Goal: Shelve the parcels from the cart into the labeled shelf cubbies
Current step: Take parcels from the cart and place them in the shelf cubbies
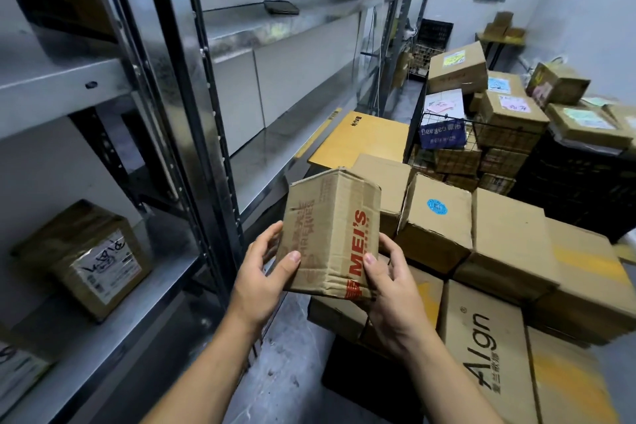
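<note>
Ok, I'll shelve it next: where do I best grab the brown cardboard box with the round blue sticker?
Take the brown cardboard box with the round blue sticker by its near and far top edges, coming from above: it lies tilted, stickered face up and bare, while neighbouring boxes seem to crowd its left and right sides.

parcel (330, 234): dented brown carton, red MEI'S print, tilted | you grip it between left hand (265, 272) and right hand (389, 289) | near the stacked cartons (437, 224)

Bare forearms, the left hand (262, 274) and right hand (392, 291) bare too, nails short.
</note>
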`<act>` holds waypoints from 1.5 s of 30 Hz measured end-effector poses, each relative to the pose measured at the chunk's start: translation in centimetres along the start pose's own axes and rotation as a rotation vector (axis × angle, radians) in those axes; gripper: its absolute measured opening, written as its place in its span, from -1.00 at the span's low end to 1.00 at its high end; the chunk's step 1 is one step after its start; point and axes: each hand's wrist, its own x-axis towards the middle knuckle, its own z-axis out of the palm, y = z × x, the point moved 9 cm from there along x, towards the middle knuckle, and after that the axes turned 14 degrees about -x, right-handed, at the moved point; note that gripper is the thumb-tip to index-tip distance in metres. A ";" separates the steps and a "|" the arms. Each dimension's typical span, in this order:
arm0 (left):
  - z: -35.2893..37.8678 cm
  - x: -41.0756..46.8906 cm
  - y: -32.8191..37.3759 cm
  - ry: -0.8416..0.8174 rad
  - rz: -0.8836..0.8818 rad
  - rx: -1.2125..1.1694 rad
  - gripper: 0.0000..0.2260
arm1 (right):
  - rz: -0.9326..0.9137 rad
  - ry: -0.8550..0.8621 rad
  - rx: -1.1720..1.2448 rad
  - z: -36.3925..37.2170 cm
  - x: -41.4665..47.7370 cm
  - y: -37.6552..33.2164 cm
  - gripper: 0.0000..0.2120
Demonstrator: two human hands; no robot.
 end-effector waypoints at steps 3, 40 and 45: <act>-0.6 -0.2 0.4 -0.025 0.004 -0.010 -0.50 | -0.027 -0.024 0.003 0.8 0.0 -0.3 -0.51; 4.0 -8.3 4.7 0.096 0.215 0.189 -0.45 | -0.316 -0.020 -0.553 -3.2 -0.9 -2.6 -0.76; 4.6 -11.4 4.7 0.210 0.248 0.330 -0.47 | -0.239 -0.360 -0.426 -2.2 -3.3 -2.1 -0.69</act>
